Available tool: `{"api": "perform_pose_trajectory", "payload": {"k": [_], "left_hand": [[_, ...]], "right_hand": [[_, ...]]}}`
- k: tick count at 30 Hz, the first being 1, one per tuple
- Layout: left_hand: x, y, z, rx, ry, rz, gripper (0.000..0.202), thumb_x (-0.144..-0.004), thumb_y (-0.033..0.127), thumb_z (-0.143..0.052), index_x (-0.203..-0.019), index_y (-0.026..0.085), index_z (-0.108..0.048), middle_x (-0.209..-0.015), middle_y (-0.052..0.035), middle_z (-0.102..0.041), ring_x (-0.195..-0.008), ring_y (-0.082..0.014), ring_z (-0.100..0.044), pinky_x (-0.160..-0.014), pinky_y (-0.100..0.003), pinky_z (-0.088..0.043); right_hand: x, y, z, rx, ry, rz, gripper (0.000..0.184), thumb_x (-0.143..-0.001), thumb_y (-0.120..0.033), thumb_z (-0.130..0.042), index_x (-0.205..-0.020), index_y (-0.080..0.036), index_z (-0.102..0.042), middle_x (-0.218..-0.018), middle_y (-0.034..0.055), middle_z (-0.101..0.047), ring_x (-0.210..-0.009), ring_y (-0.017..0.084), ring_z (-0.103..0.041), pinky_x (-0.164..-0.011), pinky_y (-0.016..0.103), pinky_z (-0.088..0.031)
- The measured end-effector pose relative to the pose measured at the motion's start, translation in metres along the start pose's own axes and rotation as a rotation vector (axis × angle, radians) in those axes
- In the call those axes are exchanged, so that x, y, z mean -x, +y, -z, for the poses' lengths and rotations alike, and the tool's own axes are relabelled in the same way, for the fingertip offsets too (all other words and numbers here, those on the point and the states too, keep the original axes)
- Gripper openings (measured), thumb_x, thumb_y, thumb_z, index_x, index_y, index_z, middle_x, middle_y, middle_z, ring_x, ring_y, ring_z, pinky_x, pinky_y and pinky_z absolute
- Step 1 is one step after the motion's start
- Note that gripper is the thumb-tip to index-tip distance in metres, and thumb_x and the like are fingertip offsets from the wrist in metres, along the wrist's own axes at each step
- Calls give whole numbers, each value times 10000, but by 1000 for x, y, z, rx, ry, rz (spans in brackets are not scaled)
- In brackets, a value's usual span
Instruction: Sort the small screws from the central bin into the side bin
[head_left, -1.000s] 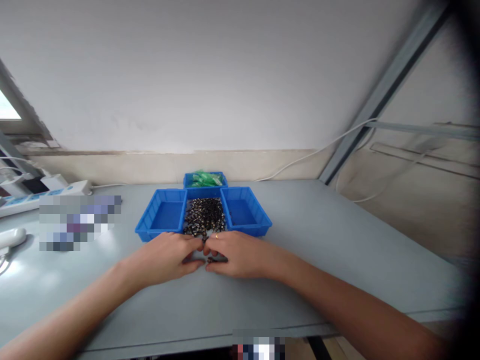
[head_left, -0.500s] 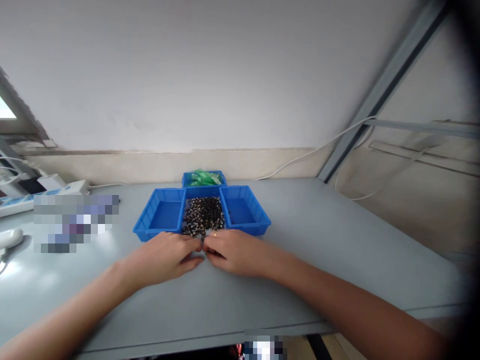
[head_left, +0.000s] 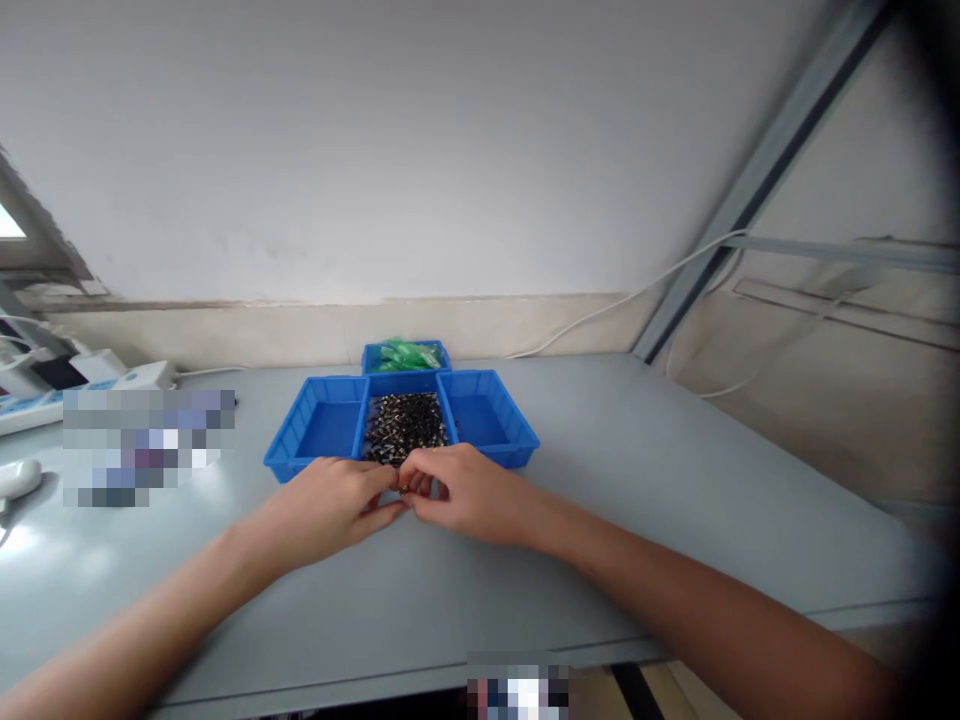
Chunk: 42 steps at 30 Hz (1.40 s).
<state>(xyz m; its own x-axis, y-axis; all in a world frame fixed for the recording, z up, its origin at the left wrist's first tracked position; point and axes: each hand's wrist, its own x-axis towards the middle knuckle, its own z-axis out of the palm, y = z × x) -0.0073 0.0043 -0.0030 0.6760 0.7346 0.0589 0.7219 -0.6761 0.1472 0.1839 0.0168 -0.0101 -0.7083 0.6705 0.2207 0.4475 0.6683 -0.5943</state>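
Observation:
My left hand [head_left: 330, 500] and my right hand [head_left: 469, 490] meet fingertip to fingertip just in front of the middle blue tray [head_left: 403, 382]. That tray is heaped with small dark metal parts [head_left: 405, 425]. Both hands have curled fingers pinching a small dark part [head_left: 405, 489] between them; the part is too small to name. A ring shows on a right finger. An empty blue tray [head_left: 319, 430] lies to the left and another empty one [head_left: 487, 420] to the right.
A smaller blue tray with green pieces [head_left: 406, 354] sits behind the middle one. A white power strip [head_left: 82, 388] and a white object [head_left: 19, 477] lie at the far left. A white cable [head_left: 645, 290] runs along the back wall. The grey table edge [head_left: 675, 655] is near me.
Both hands have lifted slightly off the table and drawn closer to the middle tray. The right hand's fingers have curled up more around the small part.

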Motion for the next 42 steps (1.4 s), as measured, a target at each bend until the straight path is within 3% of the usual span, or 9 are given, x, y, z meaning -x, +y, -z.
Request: {"api": "perform_pose_trajectory", "payload": {"k": [9,17,21,32,42], "left_hand": [[-1,1,2,-15,13,-6,252,-880,270,-357,-778,171,-565,-702,-8,-602,-600,-126,-567,-530,-225,-365],[0,3,4,-52,18,-34,244,-873,248,-351,-750,175,-549,-681,-1,-599,-598,-129,-573,-524,-222,-362],[0,3,3,-58,39,-59,283,-890,265,-337,-719,173,-543,-678,1,-603,-598,-128,-573,-522,-225,-366],[0,0,2,-69,32,-101,301,-912,261,-305,-850,186,-589,-748,-7,-630,-656,-145,-594,-568,-235,-407],[0,2,3,-125,0,-53,287,-908,254,-307,-804,180,-564,-705,-9,-628,-631,-154,-601,-545,-236,-405]], "right_hand": [[-1,-1,1,-75,46,-43,72,-757,-172,-516,-816,-187,-555,-741,-19,-590,-686,107,-546,-618,219,-396],[-1,-1,1,-71,19,-104,161,-807,-326,-502,-827,-178,-561,-747,0,-602,-672,122,-539,-593,233,-387],[0,3,-1,-7,-37,-99,191,-833,-310,-452,-758,-172,-560,-692,1,-602,-622,117,-524,-566,231,-357],[2,4,-3,74,-7,-86,91,-805,-226,-467,-812,-179,-544,-681,-8,-589,-611,111,-508,-548,220,-323],[2,-3,0,234,-10,-82,91,-817,-227,-453,-785,-173,-519,-675,0,-577,-635,127,-524,-540,218,-296]]}}
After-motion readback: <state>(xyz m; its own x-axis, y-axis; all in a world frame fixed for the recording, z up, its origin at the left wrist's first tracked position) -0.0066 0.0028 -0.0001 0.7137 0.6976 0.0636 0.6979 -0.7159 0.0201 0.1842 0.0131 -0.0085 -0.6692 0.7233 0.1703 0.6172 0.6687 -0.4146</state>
